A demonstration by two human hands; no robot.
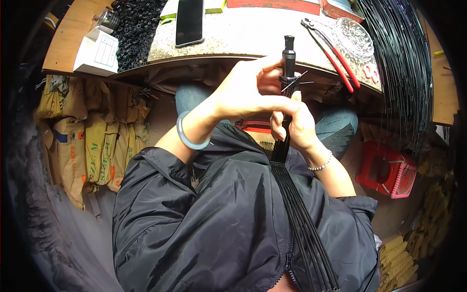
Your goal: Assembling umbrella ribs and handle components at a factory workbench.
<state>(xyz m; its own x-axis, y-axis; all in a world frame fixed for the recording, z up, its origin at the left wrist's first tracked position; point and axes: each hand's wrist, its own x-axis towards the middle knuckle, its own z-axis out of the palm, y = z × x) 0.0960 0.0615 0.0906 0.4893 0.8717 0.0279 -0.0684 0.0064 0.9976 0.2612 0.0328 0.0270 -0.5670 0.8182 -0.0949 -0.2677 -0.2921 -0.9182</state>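
Note:
A black umbrella frame [290,62] stands upright in front of me, its tubular end up. Its bundled thin ribs [304,219] run down over my dark jacket toward the lower edge. My left hand [245,92] has its fingers curled at the tube's collar, and its thumb reaches across the ribs. Just below and to the right, my right hand [299,121] is closed round the bundle, thumb pointing up. Between the hands and the collar, a couple of short thin rods [297,86] stick out crosswise. My fingers partly hide the joint there.
On the worktable [233,48] lie a phone [190,22], red-handled pliers [335,58], a glass dish [351,38] and a white box [97,51]. Small black parts [138,29] are heaped left. Long black rods [399,63] hang over the right edge. Sacks [70,151] and a red basket [384,168] stand below.

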